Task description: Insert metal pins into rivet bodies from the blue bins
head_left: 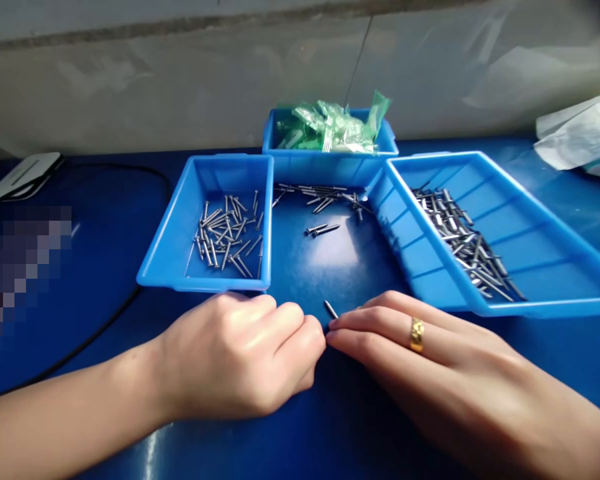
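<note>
My left hand [250, 353] is closed in a fist low at the centre, its knuckles just below the left blue bin [160, 247]; what it holds, if anything, is hidden. To its right, my right hand [430, 360], with a gold ring, has its fingers pressed together, tips close to the left fist. A screw [331, 309] sticks out at those right fingertips; its lower end is hidden. Beyond the hands, two rivets [323, 230] lie on the blue table. Silver screws [225, 230] fill part of the left bin.
The right blue bin [540, 247] holds many rivets [460, 240]. A back bin [325, 163] holds green plastic packets [330, 127]. More rivets lie between the bins. A black cable [105, 327] and a white device [25, 177] are at left, white plastic [580, 130] at right.
</note>
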Demonstrator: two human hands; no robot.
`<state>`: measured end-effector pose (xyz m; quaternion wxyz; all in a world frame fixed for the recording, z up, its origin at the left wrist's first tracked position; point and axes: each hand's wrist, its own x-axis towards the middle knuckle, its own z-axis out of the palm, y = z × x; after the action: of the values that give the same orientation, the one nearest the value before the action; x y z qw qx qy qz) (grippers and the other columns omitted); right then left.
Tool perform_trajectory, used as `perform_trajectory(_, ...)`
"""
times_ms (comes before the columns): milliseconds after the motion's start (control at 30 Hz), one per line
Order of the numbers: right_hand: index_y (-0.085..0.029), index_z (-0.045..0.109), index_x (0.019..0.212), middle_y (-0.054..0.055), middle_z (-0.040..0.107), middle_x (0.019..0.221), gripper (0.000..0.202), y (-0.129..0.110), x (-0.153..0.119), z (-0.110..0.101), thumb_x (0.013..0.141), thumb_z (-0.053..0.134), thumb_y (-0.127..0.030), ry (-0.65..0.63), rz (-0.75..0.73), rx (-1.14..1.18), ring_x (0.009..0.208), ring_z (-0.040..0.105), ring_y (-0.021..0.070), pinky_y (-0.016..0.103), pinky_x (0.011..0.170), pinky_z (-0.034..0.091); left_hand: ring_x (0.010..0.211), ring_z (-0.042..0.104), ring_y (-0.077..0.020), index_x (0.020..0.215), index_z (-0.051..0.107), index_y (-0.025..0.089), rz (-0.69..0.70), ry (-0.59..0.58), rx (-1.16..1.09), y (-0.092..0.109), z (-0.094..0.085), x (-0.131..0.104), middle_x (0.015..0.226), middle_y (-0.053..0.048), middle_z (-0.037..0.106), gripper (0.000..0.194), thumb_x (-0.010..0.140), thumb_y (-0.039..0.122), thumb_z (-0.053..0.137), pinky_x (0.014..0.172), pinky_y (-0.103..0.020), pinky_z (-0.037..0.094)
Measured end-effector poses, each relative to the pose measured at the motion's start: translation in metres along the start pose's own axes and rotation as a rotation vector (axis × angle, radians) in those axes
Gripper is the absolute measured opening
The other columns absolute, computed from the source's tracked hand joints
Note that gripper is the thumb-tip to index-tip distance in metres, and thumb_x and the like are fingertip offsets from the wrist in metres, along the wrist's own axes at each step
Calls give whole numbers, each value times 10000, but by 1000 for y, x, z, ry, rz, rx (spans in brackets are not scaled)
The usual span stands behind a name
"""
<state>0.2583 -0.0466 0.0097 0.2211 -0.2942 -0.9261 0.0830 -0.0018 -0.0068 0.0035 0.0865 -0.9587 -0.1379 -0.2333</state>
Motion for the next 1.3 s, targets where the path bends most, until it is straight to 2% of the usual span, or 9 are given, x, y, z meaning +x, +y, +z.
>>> perform_trajectory(200,-224,716,786,51,791,914,650,-2,-6,3,1227,277,-34,-41,-10,74,746,685,160,281,690,565,578,715,-187,1217,773,24,12,-84,-6,0,-2,-1,771,-8,772,268,1154,75,517,429,-349,496)
perform_trajectory(367,-235,760,947,67,825,1036,521,-5,-14,10,1240,351,-101,-27,20,145,856,721,186,295,734,588,551,658,-185,1080,788,77,-15,-58,-16,0,-2,0,724,6,705,247,1125,51,546,431,-350,471)
perform_trajectory(467,-232,779,1017,68,831,1030,522,-7,-15,10,1258,328,-129,-35,13,155,873,731,192,300,741,600,542,627,-197,1035,799,93,-5,-101,-63,-1,-3,1,734,3,712,280,1099,10,538,433,-381,457)
perform_trajectory(567,-229,788,989,61,828,1005,570,-6,-12,5,1268,303,-123,-50,-13,152,856,732,181,307,717,591,536,592,-205,936,780,136,-4,-116,-107,-1,-4,0,713,12,686,321,1083,-9,533,440,-399,445)
perform_trajectory(800,-202,755,908,50,786,966,597,-4,-3,-7,1260,285,-87,-109,-43,149,807,692,158,274,705,572,569,624,-196,890,736,170,-11,-74,-73,-3,-2,0,743,4,710,348,1144,47,532,481,-376,458)
perform_trajectory(900,-200,748,1013,35,772,983,502,-3,-2,-5,1258,325,-86,-63,12,165,805,692,143,241,726,587,558,575,-183,872,714,178,6,-76,-83,-3,-2,-1,709,21,659,363,1123,9,513,491,-364,435)
perform_trajectory(1000,-180,722,1127,58,795,1065,381,-2,-2,-3,1225,383,-36,4,54,140,855,738,125,202,770,603,558,558,-174,874,696,182,0,-53,-75,-3,-2,-3,698,24,638,382,1170,61,488,491,-360,424)
perform_trajectory(1167,-226,668,966,-8,695,792,407,-1,-1,-2,1248,403,-99,54,114,22,603,665,139,287,560,520,564,576,-157,912,692,187,-17,-38,-29,-1,-1,-3,703,37,641,303,1151,81,538,504,-345,422)
perform_trajectory(1300,-212,673,928,-8,685,766,447,-1,-1,-2,1271,398,-126,28,115,29,575,649,129,290,544,485,552,555,-160,866,677,198,-12,-35,-29,0,0,-1,686,39,620,338,1146,79,528,495,-357,413)
